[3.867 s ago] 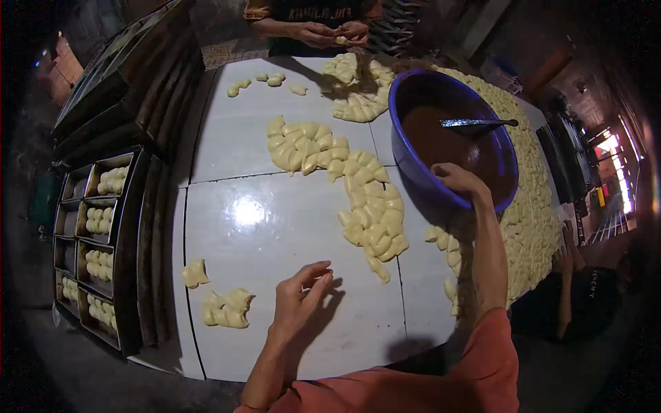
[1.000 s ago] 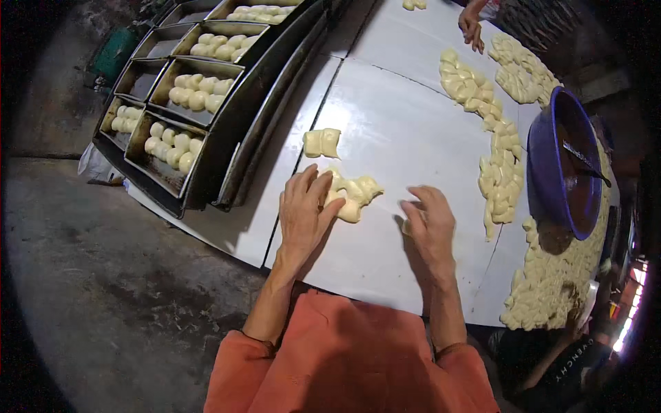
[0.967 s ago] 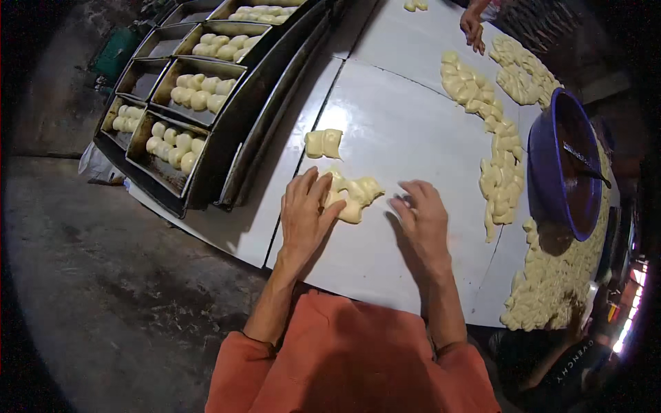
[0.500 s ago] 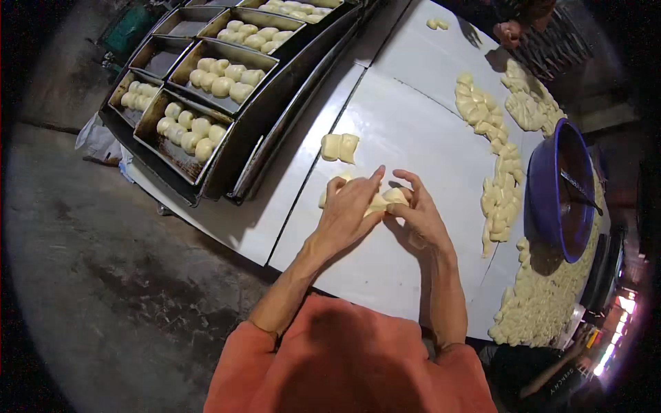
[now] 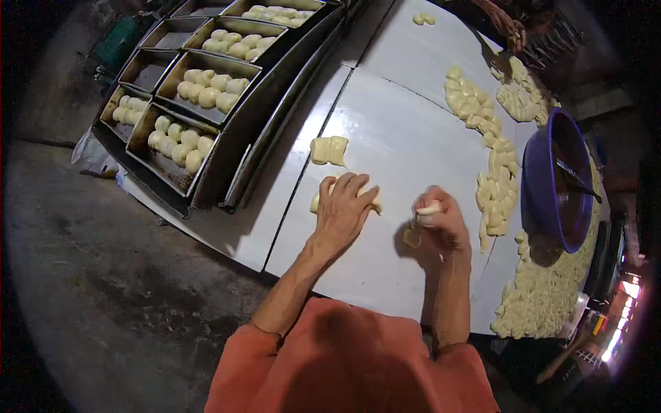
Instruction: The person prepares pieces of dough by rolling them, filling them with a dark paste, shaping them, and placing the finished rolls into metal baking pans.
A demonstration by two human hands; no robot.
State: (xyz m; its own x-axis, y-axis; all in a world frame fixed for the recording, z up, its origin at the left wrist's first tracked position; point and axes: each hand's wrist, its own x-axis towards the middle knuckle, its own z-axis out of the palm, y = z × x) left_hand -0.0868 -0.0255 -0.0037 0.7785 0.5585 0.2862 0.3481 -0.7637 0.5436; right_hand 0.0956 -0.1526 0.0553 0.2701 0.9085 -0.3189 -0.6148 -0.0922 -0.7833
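Note:
My left hand (image 5: 342, 212) rests over a piece of pale dough (image 5: 315, 202), palm down with the fingers curved and spread. The dough shows at both sides of the hand; its middle is hidden. My right hand (image 5: 446, 224), slightly blurred, is raised above the white table (image 5: 385, 268) to the right. Its fingers are closed round a small lump of pale dough (image 5: 430, 208) that pokes out at the top. Just beyond my left hand lies a pair of joined dough pieces (image 5: 328, 150).
Metal baking pans (image 5: 227, 78) with rows of dough balls stand at the left. At the right lie a strip of cut dough (image 5: 497, 186), a purple basin (image 5: 532, 179) and a spread of many small dough bits (image 5: 540, 296). Another person's hand (image 5: 511, 29) is at the far right.
My right hand has moved right, away from my left hand, taking a lump of dough with it. My left hand stays over its dough. The view has shifted slightly.

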